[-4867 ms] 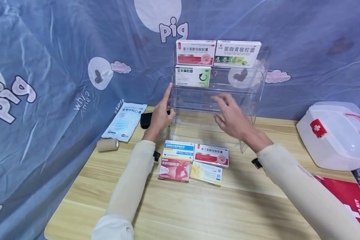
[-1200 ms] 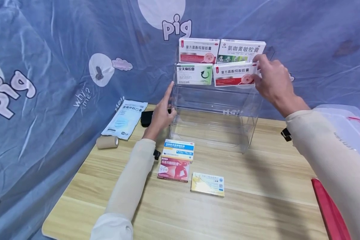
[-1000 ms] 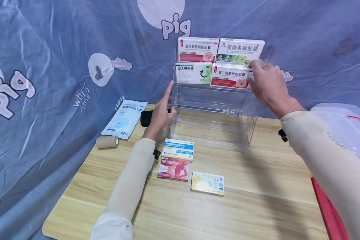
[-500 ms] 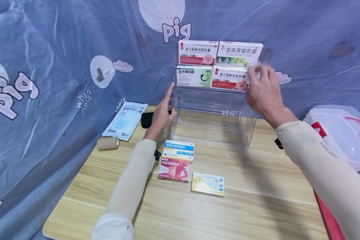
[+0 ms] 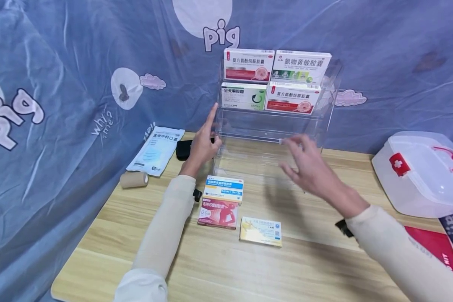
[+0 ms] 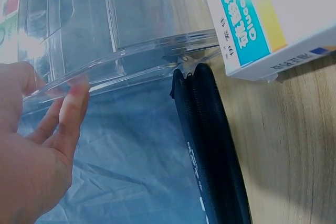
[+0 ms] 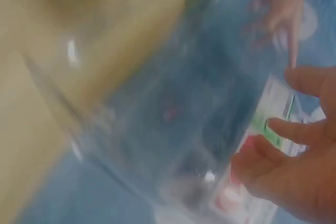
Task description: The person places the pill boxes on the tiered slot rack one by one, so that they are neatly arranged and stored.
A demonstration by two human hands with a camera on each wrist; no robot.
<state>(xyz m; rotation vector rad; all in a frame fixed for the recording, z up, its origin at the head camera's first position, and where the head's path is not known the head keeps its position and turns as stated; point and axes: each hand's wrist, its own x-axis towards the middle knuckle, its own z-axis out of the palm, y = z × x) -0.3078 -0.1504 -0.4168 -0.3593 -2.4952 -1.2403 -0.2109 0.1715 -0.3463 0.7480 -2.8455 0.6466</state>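
Note:
A clear tiered display rack [image 5: 272,126] stands at the back of the table. Its top tier bears a red-and-white medicine box [image 5: 249,65] and a green-striped white box [image 5: 301,67]. On the tier below are a white-and-green box [image 5: 243,96] and another red-and-white box [image 5: 292,98]. My left hand [image 5: 202,144] touches the rack's left side, index finger straight up along it. My right hand [image 5: 311,170], fingers spread and holding nothing, is in front of the lower tiers. Nearer on the table lie a blue-and-white box [image 5: 224,189], a pink box [image 5: 218,213] and a yellow-and-white box [image 5: 261,231].
A mask packet [image 5: 156,151], a tan bandage roll [image 5: 134,179] and a black zipped case [image 6: 210,145] lie left of the rack. At the right stand a white first aid box [image 5: 419,176] and a red kit pouch [image 5: 434,247]. A blue patterned cloth [image 5: 79,105] hangs behind.
My right hand took a red-and-white box from the table to the second tier, let it go, and came down empty. My left hand stayed at the rack's side.

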